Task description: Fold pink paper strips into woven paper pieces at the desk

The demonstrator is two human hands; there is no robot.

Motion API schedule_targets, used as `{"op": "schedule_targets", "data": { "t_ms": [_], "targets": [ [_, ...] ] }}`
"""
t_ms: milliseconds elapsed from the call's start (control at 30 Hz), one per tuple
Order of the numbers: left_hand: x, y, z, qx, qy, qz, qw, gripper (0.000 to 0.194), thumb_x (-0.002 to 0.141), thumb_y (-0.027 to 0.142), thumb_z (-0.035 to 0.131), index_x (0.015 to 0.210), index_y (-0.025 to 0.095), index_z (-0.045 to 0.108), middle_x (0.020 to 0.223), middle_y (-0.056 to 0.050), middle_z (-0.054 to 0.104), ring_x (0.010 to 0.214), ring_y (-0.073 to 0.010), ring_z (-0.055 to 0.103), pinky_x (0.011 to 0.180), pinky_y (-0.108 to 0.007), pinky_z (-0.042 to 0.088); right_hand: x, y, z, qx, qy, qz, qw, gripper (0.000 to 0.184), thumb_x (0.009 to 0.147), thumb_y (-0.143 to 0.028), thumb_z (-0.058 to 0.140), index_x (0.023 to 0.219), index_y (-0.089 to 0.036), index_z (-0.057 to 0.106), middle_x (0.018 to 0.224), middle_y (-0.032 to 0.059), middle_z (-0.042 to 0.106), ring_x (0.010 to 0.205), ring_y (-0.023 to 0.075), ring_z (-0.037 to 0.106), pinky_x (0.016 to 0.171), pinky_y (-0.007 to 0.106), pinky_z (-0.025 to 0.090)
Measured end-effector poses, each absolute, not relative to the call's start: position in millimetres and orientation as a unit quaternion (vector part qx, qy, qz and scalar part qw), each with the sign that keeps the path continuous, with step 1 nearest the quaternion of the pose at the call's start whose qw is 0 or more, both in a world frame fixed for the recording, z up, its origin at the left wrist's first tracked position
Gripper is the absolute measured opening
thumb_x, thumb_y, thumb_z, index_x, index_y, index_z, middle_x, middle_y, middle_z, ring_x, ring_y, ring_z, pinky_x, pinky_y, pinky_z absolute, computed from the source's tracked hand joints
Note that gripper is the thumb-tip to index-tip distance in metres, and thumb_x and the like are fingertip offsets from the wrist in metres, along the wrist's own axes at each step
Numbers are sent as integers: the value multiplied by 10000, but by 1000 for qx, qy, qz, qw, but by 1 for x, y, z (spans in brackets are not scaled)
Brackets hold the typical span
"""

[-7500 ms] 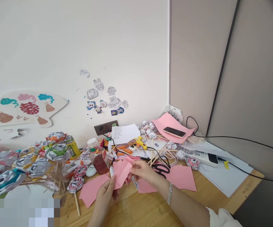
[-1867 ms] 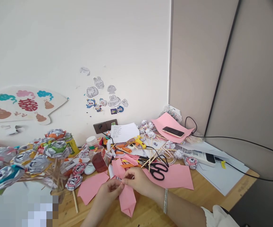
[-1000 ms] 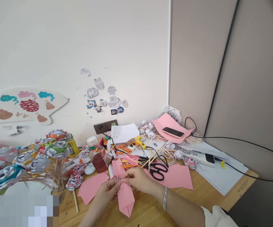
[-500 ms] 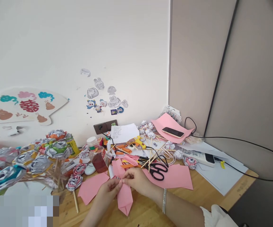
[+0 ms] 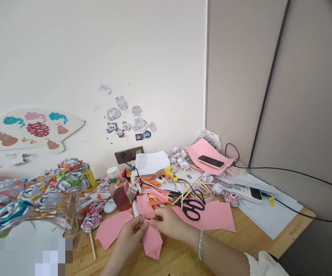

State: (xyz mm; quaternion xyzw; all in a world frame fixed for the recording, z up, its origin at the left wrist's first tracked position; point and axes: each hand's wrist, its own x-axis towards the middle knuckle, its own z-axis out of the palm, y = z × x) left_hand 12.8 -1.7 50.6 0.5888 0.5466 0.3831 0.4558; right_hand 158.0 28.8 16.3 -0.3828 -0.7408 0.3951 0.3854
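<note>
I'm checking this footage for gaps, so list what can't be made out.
Head view throughout:
- Pink paper: pinched part, hidden by the left hand and right hand.
- Note: writing too small.
- Paper flowers: leftmost cut off by the picture edge.
- Bottom-left corner: pixelated.

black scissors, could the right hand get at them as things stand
Probably yes: the black scissors lie just beyond the right hand, their handles uncovered over a pink sheet. That hand is pinching folded pink paper, though, so it would likely have to let go first.
</note>
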Motion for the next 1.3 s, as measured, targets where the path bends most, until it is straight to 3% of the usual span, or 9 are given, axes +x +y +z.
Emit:
{"op": "schedule_targets", "data": {
  "t_ms": [333,467,667,867,1000,1300],
  "targets": [
    [9,2,45,609,526,376,459,396,570,547,579,556,157,511,438,82,392,411,-73,349,399,-188,263,160,29,19,-359,-759,390,377,111,719,-231,515,651,-147,541,591,-30,468,545,78,397,478,175,287],
    [9,3,45,617,527,399,427,381,595,535,560,523,171,473,432,88,378,410,-77,360,401,-190,281,161,30,19,-356,-750,417,370,167,750,-274,477,661,-141,523,583,-34,448,524,70,385,459,168,278],
    [9,2,41,618,550,375,417,349,619,521,542,560,185,468,367,118,347,289,-50,284,317,-171,184,162,32,19,-355,-763,390,373,228,744,-289,496,578,-134,483,531,-43,400,505,64,349,444,173,247],
    [3,5,43,559,549,466,412,330,597,506,581,584,187,500,354,97,446,297,-74,383,332,-177,279,168,34,22,-303,-709,551,319,296,767,-431,462,758,-140,512,624,-20,478,517,72,443,451,168,321],
    [-3,10,44,529,544,518,395,323,585,498,601,650,190,526,361,85,502,317,-94,428,335,-183,307,170,35,22,-266,-690,619,265,280,710,-402,549,787,-136,507,624,-14,519,534,91,513,483,180,372],
    [-6,13,43,528,523,521,420,323,556,480,636,649,187,539,371,65,547,361,-117,483,369,-195,350,167,43,17,-292,-636,606,380,250,735,-386,531,811,-148,523,601,-17,516,456,63,464,477,189,384]
  ]
}}
